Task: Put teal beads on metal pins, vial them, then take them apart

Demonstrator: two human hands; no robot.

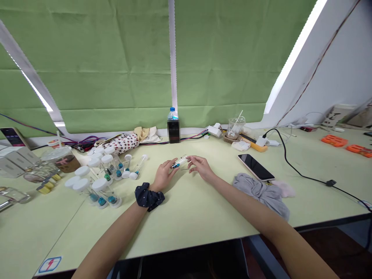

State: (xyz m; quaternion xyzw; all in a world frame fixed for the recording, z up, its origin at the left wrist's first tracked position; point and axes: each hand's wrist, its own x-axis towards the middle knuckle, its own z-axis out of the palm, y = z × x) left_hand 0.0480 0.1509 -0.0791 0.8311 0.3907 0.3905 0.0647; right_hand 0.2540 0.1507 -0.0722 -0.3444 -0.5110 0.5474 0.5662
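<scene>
My left hand (pixel 165 173) and my right hand (pixel 200 167) meet over the middle of the pale green table (pixel 186 217). Between them they hold a small clear tube (pixel 180 161) with a blue end; the left fingers pinch the blue end and the right fingers pinch the other end. A dark dotted scrunchie (pixel 148 196) sits on my left wrist. To the left lie several more clear tubes with white caps and blue ends (pixel 100 178).
A phone (pixel 255 167) and a grey cloth (pixel 261 192) lie to the right. A black cable (pixel 302 174) runs across the right side. A water bottle (pixel 173 126) stands at the back by the green curtain. Cups and jars (pixel 59 159) crowd the left.
</scene>
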